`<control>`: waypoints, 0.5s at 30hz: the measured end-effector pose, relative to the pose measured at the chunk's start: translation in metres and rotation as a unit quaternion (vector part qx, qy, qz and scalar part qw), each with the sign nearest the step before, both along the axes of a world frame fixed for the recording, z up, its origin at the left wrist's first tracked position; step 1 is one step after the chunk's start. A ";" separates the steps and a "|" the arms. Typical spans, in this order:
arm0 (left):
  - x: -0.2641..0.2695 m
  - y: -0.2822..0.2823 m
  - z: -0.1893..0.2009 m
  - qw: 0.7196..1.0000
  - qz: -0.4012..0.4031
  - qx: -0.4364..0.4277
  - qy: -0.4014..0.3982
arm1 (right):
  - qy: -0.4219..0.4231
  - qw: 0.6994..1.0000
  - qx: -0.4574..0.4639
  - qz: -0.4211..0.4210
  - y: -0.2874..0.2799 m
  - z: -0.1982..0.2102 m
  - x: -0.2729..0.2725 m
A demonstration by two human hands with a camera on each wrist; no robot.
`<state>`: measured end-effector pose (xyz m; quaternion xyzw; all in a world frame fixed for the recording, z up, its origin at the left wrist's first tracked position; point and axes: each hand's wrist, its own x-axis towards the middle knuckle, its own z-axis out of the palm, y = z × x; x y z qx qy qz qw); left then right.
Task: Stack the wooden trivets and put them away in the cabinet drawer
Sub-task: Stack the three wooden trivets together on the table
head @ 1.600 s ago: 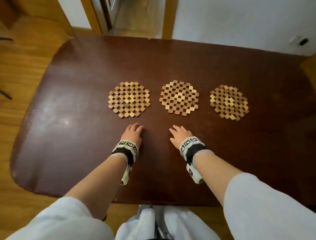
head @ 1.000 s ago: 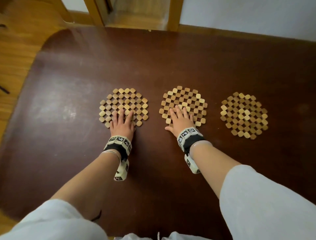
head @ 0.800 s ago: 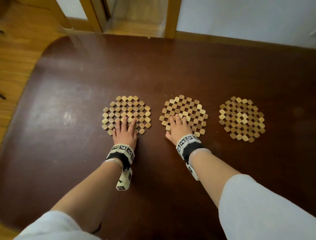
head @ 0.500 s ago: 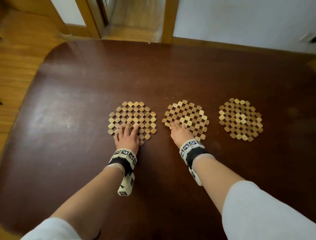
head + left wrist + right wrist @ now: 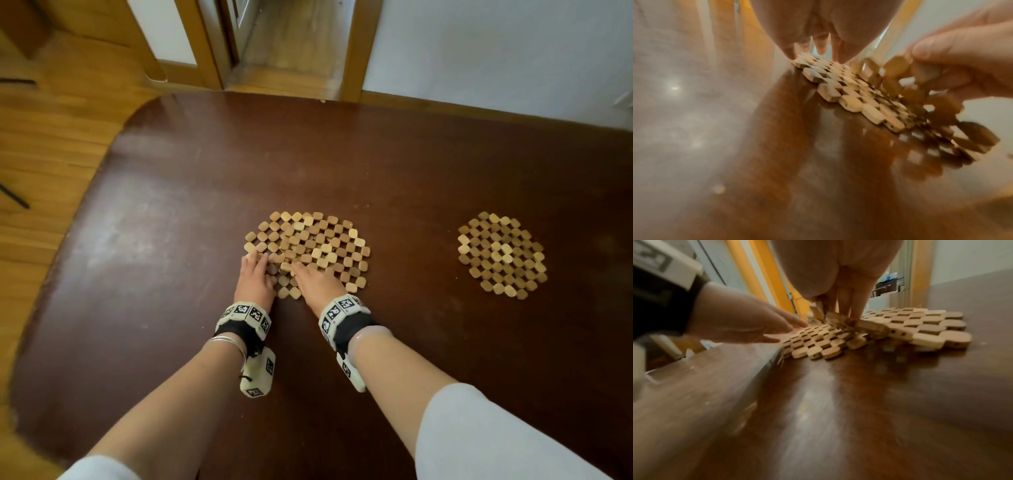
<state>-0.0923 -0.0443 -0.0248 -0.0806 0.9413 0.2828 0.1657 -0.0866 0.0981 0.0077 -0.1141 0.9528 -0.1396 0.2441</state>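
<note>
Three round wooden trivets lie on the dark brown table (image 5: 164, 281). My left hand (image 5: 256, 274) rests flat, fingers straight, on the near edge of the left trivet (image 5: 267, 236). My right hand (image 5: 313, 279) pinches the near-left edge of the middle trivet (image 5: 337, 250), which is tilted up there and overlaps the left one. The left wrist view shows the left trivet (image 5: 838, 84) flat and my right hand (image 5: 962, 53) gripping the raised middle trivet (image 5: 941, 105). In the right wrist view the middle trivet (image 5: 920, 322) lies partly over the left trivet (image 5: 818, 340). The third trivet (image 5: 501, 255) lies alone at the right.
The table's rounded left edge borders a wooden floor (image 5: 51, 137). Beyond the far edge stands an open doorway (image 5: 291, 44) with a wooden frame, and a white wall (image 5: 496, 51) to its right. No cabinet drawer is in view.
My right hand has taken hold of the middle trivet's edge and pulled it left, partly onto the left trivet. Both hands have come close together.
</note>
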 end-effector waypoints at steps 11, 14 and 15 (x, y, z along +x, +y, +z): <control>-0.019 -0.020 0.002 0.996 0.084 -0.010 -0.023 | -0.003 0.972 0.026 -0.232 0.051 -0.005 -0.027; -0.024 -0.014 0.004 0.992 0.119 0.011 -0.039 | -0.088 0.937 0.013 -0.337 0.056 -0.014 -0.037; -0.026 -0.012 0.004 0.990 0.132 0.020 -0.043 | -0.096 0.935 0.007 -0.342 0.054 -0.016 -0.038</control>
